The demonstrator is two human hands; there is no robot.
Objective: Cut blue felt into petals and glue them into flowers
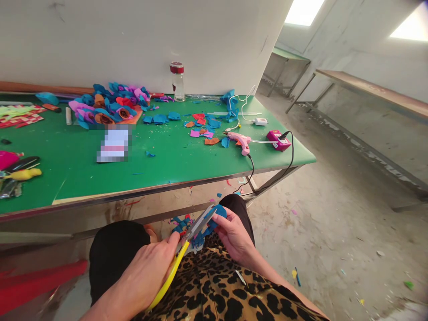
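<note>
r. fingers (223, 223) w/ rounded blue paper pc. (220, 209)

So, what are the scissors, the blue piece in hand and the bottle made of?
Scissors: blades probably steel, grey with a slight sheen; yellow handles likely plastic, by their even, smooth colour.
Blue piece: perhaps crepe paper, matte and thin-looking; cloth can't be ruled out.
Bottle: glossy, see-through glass or plastic; I can't tell which.
</note>
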